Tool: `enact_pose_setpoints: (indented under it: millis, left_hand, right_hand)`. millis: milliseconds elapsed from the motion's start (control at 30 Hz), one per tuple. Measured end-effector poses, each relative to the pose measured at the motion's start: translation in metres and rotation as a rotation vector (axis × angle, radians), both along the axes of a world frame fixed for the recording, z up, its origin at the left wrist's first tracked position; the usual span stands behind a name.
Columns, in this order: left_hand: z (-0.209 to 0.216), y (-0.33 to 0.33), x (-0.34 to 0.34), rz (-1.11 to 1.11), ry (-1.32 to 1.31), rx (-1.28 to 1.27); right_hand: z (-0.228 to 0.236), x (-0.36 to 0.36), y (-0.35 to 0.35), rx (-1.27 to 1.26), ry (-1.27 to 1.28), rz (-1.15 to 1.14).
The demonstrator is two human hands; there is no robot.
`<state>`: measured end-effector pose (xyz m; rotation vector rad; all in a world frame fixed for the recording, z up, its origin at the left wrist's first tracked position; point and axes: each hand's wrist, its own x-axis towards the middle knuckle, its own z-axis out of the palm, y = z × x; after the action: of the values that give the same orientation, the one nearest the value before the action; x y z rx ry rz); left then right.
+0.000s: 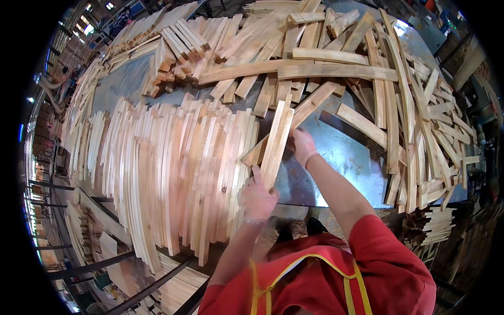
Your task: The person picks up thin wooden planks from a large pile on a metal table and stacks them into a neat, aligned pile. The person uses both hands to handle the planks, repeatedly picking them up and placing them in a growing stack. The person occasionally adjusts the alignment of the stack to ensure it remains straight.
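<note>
Two pale wooden strips (277,142) lie side by side, tilted, in front of me. My left hand (259,198), in a thin light glove, is closed around their near end, with a finger stretched along the side. My right hand (303,147), also gloved, is closed at their right edge farther up; its fingertips are partly hidden behind the wood. Under the strips a wider board (316,103) runs diagonally from the far right toward the near left. Just left of my left hand is a dense row of wooden strips (184,173), laid side by side.
A jumbled heap of boards (336,71) covers the far side and the right of the metal tabletop (336,157). More strips (184,39) are stacked at the far left. Below the row stand dark metal rails (152,286). A slatted wood stack (438,226) sits low at the right.
</note>
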<state>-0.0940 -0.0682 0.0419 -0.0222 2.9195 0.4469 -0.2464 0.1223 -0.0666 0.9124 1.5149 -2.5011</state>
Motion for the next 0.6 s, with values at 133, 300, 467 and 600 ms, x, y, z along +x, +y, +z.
enact_pose_setpoints:
  millis: [133,300,467,600]
  left_hand:
    - [-0.011,0.01,0.006,-0.092,0.093,-0.138]
    - [-0.013,-0.028,0.038,0.09,0.136,0.518]
    - [0.032,-0.027,0.061,0.141,-0.018,0.477]
    - [-0.021,-0.017,0.048,-0.042,0.137,-0.044]
  right_hand:
    - [-0.01,-0.059,-0.001,-0.112,-0.093,-0.033]
    - [0.05,-0.01,0.017,0.068,-0.138,0.044]
    - [0.021,0.08,0.086,0.18,0.038,0.295]
    - [0.065,0.171,0.054,0.063,-0.259,0.397]
